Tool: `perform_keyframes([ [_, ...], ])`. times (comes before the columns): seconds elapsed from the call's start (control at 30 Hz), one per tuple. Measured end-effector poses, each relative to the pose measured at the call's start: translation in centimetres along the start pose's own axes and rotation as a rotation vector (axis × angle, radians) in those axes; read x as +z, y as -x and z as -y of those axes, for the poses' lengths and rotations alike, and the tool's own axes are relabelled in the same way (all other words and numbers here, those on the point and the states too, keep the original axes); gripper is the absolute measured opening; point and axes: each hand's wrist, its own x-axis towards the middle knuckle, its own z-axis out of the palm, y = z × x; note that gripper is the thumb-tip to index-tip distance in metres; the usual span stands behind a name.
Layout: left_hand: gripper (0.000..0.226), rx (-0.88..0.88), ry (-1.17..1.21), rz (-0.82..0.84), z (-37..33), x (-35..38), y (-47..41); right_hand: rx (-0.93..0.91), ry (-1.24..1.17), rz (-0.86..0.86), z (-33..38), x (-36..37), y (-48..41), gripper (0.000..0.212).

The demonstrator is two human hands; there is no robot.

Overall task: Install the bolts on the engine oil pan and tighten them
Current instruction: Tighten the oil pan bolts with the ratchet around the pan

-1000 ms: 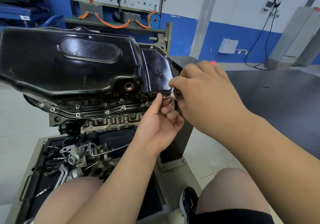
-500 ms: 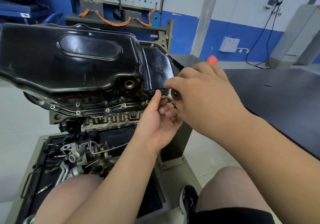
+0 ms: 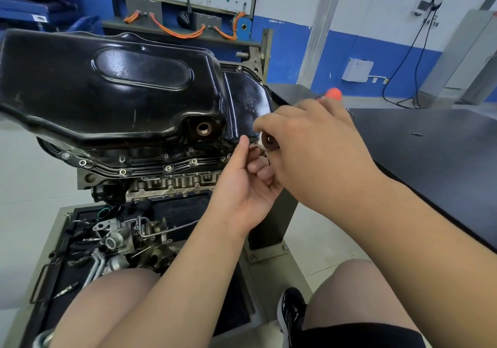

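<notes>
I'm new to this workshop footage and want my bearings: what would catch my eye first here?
The glossy black oil pan fills the upper left, with a row of bolts along its near flange. At its right end the right hand grips an orange-tipped tool, while the left hand reaches up beside the tool's head. Loose engine parts lie in a tray at lower left.
</notes>
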Motion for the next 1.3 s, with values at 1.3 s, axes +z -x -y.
perform_keyframes([
  [1.3,0.023,0.009,-0.024,0.089,1.5,-0.2,-0.1,0.149,-0.114,0.068,-2.0,1.3,0.2,0.053],
])
